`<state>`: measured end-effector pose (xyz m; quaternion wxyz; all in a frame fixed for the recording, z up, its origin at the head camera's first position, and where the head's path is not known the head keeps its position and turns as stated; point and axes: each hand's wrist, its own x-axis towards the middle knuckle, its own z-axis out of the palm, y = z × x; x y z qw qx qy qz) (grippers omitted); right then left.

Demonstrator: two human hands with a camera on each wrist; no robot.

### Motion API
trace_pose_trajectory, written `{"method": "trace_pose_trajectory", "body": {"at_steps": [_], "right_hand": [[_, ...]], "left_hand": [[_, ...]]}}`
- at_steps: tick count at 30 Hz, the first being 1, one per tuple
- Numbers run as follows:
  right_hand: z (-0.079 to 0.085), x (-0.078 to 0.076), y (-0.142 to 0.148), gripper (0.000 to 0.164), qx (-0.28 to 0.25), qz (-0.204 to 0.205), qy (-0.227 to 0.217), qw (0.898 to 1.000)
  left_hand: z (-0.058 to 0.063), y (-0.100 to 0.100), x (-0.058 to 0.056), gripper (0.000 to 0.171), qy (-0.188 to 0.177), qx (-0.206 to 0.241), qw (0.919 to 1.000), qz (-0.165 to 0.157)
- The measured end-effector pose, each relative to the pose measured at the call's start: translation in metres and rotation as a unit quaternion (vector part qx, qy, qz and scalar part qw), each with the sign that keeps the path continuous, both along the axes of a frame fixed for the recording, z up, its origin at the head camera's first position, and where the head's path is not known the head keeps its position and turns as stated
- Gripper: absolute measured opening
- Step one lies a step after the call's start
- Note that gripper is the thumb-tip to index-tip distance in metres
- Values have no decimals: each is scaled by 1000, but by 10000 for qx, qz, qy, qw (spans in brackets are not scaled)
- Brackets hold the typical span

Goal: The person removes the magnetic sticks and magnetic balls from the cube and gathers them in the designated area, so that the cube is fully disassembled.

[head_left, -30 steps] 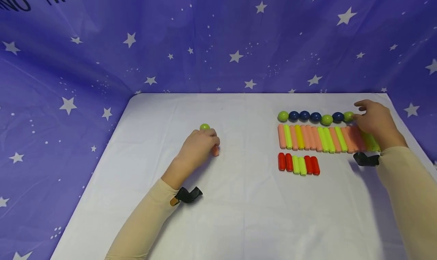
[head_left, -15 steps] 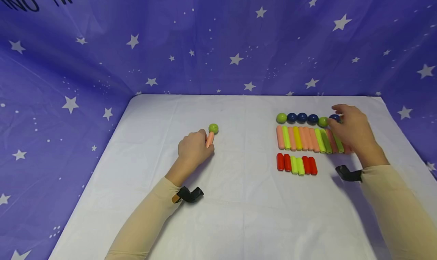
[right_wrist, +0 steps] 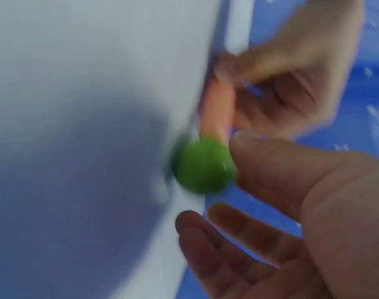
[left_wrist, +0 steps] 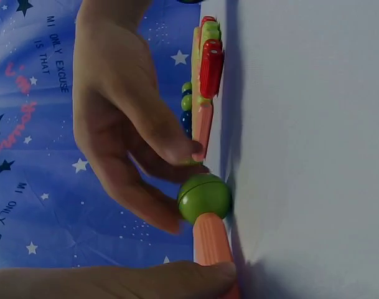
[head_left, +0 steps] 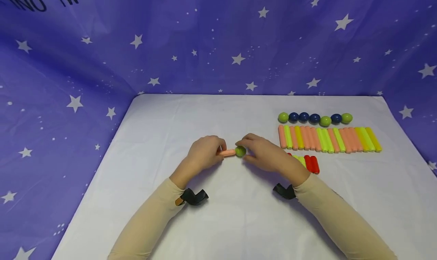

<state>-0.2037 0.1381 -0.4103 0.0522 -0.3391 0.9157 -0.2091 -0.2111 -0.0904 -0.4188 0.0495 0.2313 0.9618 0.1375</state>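
Near the middle of the table, my left hand [head_left: 203,152] pinches a salmon-pink ridged stick [head_left: 228,153] between thumb and fingers. At the stick's far end sits a green ball [head_left: 240,151], with a seam line visible on it in the left wrist view. My right hand [head_left: 268,154] has come up to the ball from the right. Its thumb and fingers are spread on either side of the ball; the right wrist view is blurred, and I cannot tell whether the thumb touches it. No gap shows between ball and stick.
At the back right lies a row of green and blue balls [head_left: 304,117]. In front of it runs a long row of pink, yellow and lime sticks [head_left: 310,138]. A shorter row of red and lime sticks [head_left: 312,164] is partly hidden by my right hand. Starry blue cloth [head_left: 218,40] surrounds the white table.
My right hand has moved left from the rows to the ball at the table's middle. My left hand has turned the stick and ball so the ball points right.
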Motion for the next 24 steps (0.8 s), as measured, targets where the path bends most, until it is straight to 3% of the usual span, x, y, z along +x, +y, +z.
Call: {"method": "trace_pose_trajectory", "body": {"at_steps": [4, 6, 11, 17, 24], "right_hand": [[-10, 3, -15, 34, 148, -140, 415, 9989], [-10, 6, -16, 30, 170, -179, 467, 9986], [-5, 18, -7, 26, 194, -206, 47, 9996], [-5, 28, 32, 28, -321, -517, -105, 9981], [17, 16, 103, 41, -940, -1405, 100, 9856]], "left_hand": [[-3, 2, -1, 9, 341, -10, 9993, 151], [-4, 0, -1, 16, 480, -21, 9983, 323], [-3, -5, -2, 37, 439, 190, 9975, 517], [-4, -4, -3, 46, 386, 340, 9980, 368], [-4, -2, -2, 45, 304, 258, 9981, 466]]}}
